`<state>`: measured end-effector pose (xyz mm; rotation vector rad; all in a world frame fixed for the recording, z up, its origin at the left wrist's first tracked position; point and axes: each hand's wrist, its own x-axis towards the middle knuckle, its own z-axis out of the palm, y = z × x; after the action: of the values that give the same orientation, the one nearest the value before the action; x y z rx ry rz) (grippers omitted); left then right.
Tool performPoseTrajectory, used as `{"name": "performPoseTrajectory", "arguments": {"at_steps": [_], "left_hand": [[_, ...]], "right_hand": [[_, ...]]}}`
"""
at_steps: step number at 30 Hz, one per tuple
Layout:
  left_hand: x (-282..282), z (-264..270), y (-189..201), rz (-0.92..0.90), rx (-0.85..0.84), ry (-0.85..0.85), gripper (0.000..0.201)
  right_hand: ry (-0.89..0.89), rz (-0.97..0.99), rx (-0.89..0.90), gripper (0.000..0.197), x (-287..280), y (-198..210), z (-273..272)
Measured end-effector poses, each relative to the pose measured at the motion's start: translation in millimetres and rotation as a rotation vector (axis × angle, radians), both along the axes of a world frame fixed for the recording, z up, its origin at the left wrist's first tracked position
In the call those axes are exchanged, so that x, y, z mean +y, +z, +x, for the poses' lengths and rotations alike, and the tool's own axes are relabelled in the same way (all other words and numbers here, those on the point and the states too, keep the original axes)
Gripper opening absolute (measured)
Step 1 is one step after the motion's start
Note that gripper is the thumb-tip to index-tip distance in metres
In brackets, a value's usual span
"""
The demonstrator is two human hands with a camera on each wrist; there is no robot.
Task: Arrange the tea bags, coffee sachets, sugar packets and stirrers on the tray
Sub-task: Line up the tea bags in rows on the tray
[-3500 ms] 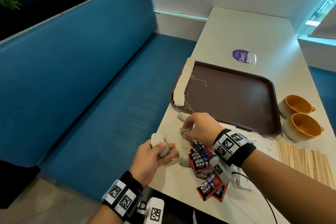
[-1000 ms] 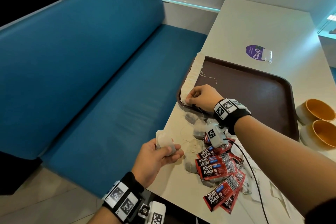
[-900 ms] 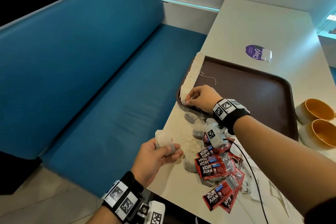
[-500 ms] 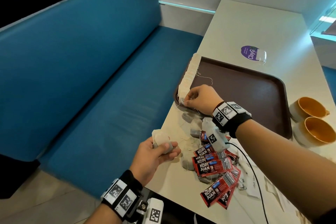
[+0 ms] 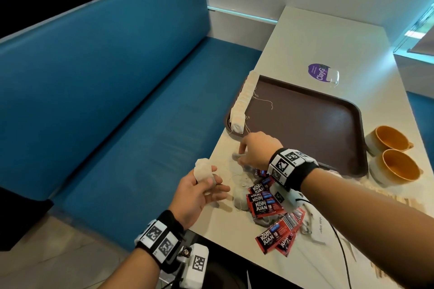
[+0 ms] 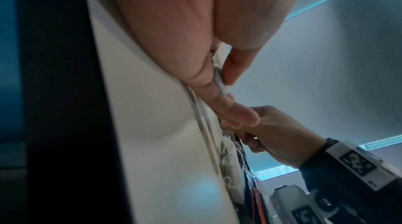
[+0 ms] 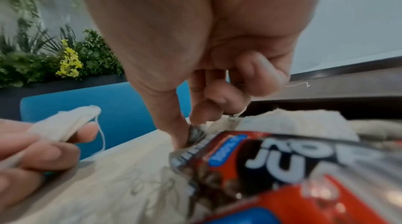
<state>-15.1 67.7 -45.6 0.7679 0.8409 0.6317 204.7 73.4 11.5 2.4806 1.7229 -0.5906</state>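
Note:
A brown tray [image 5: 305, 122] lies on the table with a row of tea bags [image 5: 244, 98] standing along its left rim. My left hand [image 5: 209, 180] holds a small stack of tea bags [image 5: 201, 169] over the table's left edge, pinched between thumb and fingers [image 6: 230, 74]. My right hand [image 5: 239, 157] is down on the loose pile just in front of the tray. Its thumb and forefinger pinch a grey tea bag [image 7: 196, 132]. Red coffee sachets [image 5: 265, 204] lie under my right wrist. White sugar packets [image 5: 319, 230] and wooden stirrers [image 5: 380, 192] lie partly hidden behind my right arm.
Two orange cups [image 5: 399, 166] stand to the right of the tray. A purple sticker [image 5: 320, 73] lies on the table beyond the tray. A blue bench [image 5: 141, 112] runs along the table's left side, below its edge.
My right hand left the near end of the tea bag row on the tray and came back down to the loose pile. My left hand kept its stack.

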Motion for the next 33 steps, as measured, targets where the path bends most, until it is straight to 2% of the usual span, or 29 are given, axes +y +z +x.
{"name": "performPoseTrajectory", "arguments": {"at_steps": [3, 7, 9, 13, 16, 18, 21, 23, 25, 27, 31, 33], "left_hand": [[0, 1, 3, -0.012, 0.002, 0.009, 0.021], [0, 3, 5, -0.028, 0.033, 0.009, 0.02], [-1, 3, 8, -0.067, 0.0, -0.008, 0.029], [-2, 4, 13, -0.195, -0.099, 0.008, 0.054], [-2, 2, 10, -0.294, -0.108, -0.031, 0.044], [-2, -2, 7, -0.308, -0.101, -0.091, 0.039], [1, -6, 1, -0.238, -0.103, -0.101, 0.038], [1, -6, 0, -0.179, -0.066, -0.1, 0.028], [0, -4, -2, -0.098, -0.025, -0.088, 0.021], [-3, -2, -4, -0.032, 0.001, -0.078, 0.017], [-4, -1, -9, 0.039, -0.035, -0.05, 0.015], [-3, -2, -10, 0.053, -0.059, -0.043, 0.013]], "right_hand": [[-0.018, 0.047, 0.055, 0.025, -5, 3, -2], [-0.113, 0.303, 0.291, 0.02, -24, 14, -18], [-0.101, 0.362, 0.334, 0.015, -40, 16, -36], [0.001, 0.288, 0.28, 0.02, -69, 4, -67], [0.069, 0.286, 0.258, 0.03, -85, -8, -80], [0.086, 0.296, 0.314, 0.034, -94, -8, -80], [-0.043, 0.354, 0.475, 0.021, -97, -1, -64], [-0.146, 0.413, 0.435, 0.014, -91, 3, -43], [-0.176, 0.396, 0.33, 0.013, -83, 6, -22], [-0.13, 0.311, 0.245, 0.016, -77, 6, -10], [0.02, 0.102, 0.102, 0.041, -70, -1, -13], [0.073, 0.058, 0.043, 0.047, -69, -3, -20]]}}
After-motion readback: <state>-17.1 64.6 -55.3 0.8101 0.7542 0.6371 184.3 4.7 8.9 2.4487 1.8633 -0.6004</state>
